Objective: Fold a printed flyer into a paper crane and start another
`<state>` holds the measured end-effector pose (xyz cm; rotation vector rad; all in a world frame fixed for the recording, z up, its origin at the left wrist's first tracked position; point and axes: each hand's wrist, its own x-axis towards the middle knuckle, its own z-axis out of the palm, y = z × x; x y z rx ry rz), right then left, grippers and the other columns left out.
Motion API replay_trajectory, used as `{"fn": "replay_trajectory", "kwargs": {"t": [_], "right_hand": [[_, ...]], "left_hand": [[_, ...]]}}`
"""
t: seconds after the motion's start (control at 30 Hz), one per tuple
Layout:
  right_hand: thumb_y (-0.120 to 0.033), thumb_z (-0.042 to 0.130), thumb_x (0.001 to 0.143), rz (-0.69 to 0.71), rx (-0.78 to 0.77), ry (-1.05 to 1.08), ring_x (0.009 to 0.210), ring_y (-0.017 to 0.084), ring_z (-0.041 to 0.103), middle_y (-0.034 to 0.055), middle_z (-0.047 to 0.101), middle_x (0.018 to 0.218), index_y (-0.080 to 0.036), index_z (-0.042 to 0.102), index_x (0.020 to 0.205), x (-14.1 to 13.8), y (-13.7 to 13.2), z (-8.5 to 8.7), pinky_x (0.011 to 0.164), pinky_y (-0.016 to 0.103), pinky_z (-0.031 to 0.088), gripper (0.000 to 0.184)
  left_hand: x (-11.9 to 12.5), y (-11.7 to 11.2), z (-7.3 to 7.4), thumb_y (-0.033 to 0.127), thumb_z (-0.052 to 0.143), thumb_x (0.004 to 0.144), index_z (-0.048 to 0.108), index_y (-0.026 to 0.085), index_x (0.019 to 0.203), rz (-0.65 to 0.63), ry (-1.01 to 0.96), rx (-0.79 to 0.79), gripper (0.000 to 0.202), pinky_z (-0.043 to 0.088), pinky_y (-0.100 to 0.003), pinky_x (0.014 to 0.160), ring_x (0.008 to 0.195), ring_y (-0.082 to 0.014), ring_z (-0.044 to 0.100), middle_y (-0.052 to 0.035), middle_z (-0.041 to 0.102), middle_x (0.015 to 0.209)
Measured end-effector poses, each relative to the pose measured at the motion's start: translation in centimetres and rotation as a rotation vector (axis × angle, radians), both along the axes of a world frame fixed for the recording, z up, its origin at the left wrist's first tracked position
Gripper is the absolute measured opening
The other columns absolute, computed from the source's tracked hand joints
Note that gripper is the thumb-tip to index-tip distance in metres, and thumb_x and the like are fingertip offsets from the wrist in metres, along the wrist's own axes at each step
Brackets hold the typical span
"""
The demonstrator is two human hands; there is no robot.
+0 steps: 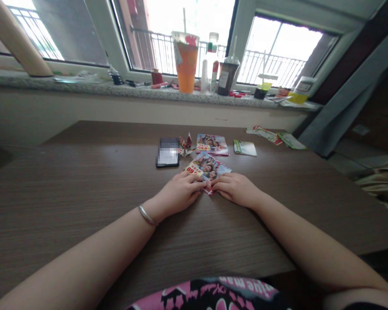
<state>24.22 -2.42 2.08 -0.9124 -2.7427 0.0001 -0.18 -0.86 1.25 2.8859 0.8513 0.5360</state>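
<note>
"Two hands on one printed sheet, as I see it from my remote seat: the left hand (185,190) at its left near edge, the right hand (235,188) at its right near edge. Where does the printed sheet (210,165) lie?"

"On the table (84,193), near the middle, turned so one corner points to the near side, showing between the fingertips."

"Are the fingers closed on it?"

"They're curled and touching the paper. I can't tell from here whether either thumb pinches from below or the fingers only press down."

"How would I work that corner well?"

"I'd give both sides equal pressure, so the paper doesn't twist. I'd line up the edges before bearing down, then smooth slowly outward. Thin paper should crease at the first firm push, and a crooked line would be hard to undo."

"What's around it?"

"Beyond the left hand, a dark-edged device (168,153), its face blurred out, with a folded paper piece (186,145) just to its right. A second printed sheet (212,144) lies just beyond ours; I can't tell if they touch. Farther right is a small green-and-white paper (245,147)."
</note>
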Motion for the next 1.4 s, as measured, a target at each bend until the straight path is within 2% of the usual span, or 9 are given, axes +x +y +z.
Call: {"fn": "replay_trajectory", "kwargs": {"t": [0.2,0.4,0.63,0.9,1.07,1.2,1.4], "right_hand": [[-0.021,0.044,0.093,-0.041,-0.086,0.073,0.102,0.016,0.061,0.0033,0.070,0.107,-0.022,0.067,0.098,0.2,-0.2,0.6,0.094,0.030,0.044,0.024],[-0.017,0.047,0.090,-0.077,-0.172,0.108,0.094,0.015,0.063,0.0034,0.071,0.098,-0.021,0.066,0.092,0.7,-0.5,1.2,0.088,0.030,0.046,0.020],[-0.015,0.052,0.087,-0.067,-0.366,0.164,0.094,0.015,0.064,0.0031,0.072,0.098,-0.021,0.068,0.092,1.9,-0.4,1.6,0.088,0.031,0.048,0.018],[-0.013,0.051,0.085,-0.013,-0.585,0.176,0.093,0.014,0.065,0.0020,0.072,0.097,-0.020,0.067,0.091,3.0,-0.6,2.2,0.087,0.029,0.048,0.019],[-0.015,0.051,0.086,-0.020,-0.678,0.169,0.088,0.014,0.063,0.0024,0.070,0.095,-0.018,0.066,0.092,3.2,-0.7,2.1,0.082,0.027,0.048,0.016],[-0.020,0.051,0.087,-0.086,-0.716,0.164,0.077,0.014,0.061,0.0008,0.067,0.083,-0.017,0.065,0.086,3.1,-0.8,2.0,0.073,0.025,0.048,0.014],[-0.032,0.051,0.089,-0.192,-0.748,0.300,0.072,0.013,0.059,0.0012,0.066,0.079,-0.016,0.063,0.086,2.8,-0.6,1.2,0.067,0.025,0.047,0.020]], "left_hand": [[0.1,-0.1,0.2,0.024,0.048,0.091,0.063,0.024,0.116,-0.007,0.000,-0.014,0.030,0.040,-0.043,0.100,0.112,-0.0245,0.053,-0.0069,0.061,0.121],[-0.3,0.1,-0.1,0.033,0.050,0.091,0.058,0.026,0.125,0.080,-0.010,-0.067,0.036,0.036,-0.044,0.105,0.121,-0.0258,0.049,-0.0068,0.056,0.130],[-0.6,0.4,-0.6,0.036,0.050,0.090,0.060,0.024,0.122,0.135,-0.067,-0.162,0.036,0.031,-0.047,0.110,0.127,-0.0281,0.045,-0.0076,0.053,0.137],[-0.5,0.7,-0.7,0.041,0.047,0.090,0.053,0.018,0.132,0.182,0.007,-0.191,0.048,0.027,-0.046,0.112,0.134,-0.0293,0.037,-0.0118,0.045,0.144],[-0.6,0.8,-0.9,0.043,0.053,0.086,0.054,0.021,0.131,0.169,0.032,-0.212,0.049,0.026,-0.048,0.112,0.135,-0.0317,0.035,-0.0103,0.045,0.144],[-0.6,0.7,-0.7,0.042,0.053,0.087,0.055,0.024,0.130,0.125,0.036,-0.218,0.047,0.026,-0.049,0.111,0.133,-0.0313,0.038,-0.0085,0.049,0.141],[-0.6,0.4,-0.4,0.043,0.052,0.089,0.054,0.027,0.131,0.050,0.074,-0.145,0.045,0.028,-0.047,0.110,0.130,-0.0295,0.040,-0.0067,0.051,0.138]]}}
